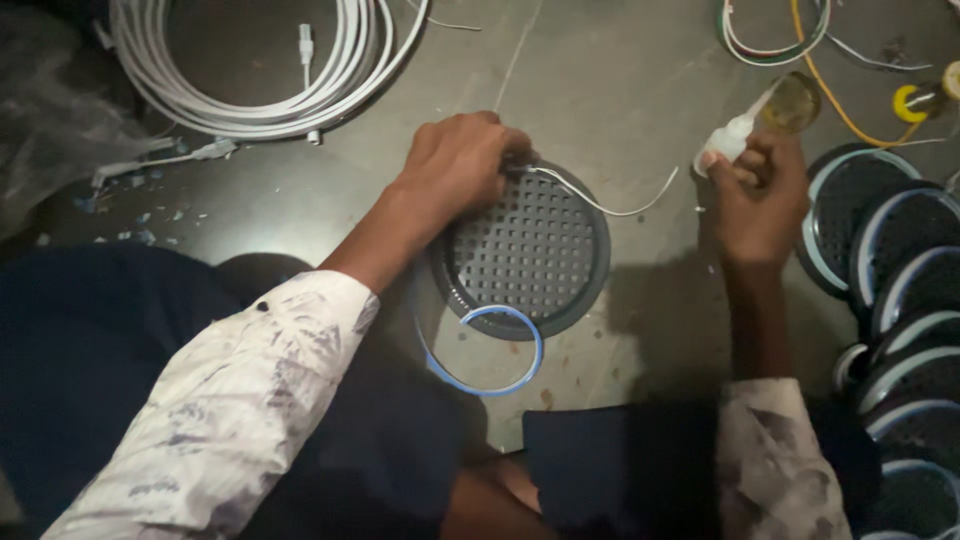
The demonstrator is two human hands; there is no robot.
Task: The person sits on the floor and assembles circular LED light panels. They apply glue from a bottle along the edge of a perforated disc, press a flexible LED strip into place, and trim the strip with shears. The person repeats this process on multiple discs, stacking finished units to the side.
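Note:
A round dark grille disc (530, 255) with a grid of small holes lies on the grey floor in front of me. My left hand (455, 165) rests on its upper left rim, fingers closed on a thin white strip (610, 205) that curves off to the right. A loop of the blue-white strip (495, 350) hangs past the disc's near edge. My right hand (760, 195) is raised to the right of the disc and grips a small glue bottle (765, 115) with a white nozzle and yellowish body.
A stack of similar round discs with pale rims (900, 270) fans out along the right edge. A big coil of white strip (260, 60) lies at the top left. Coloured wires (800, 40) and a yellow-capped bottle (920, 100) sit at the top right. My dark-trousered legs fill the bottom.

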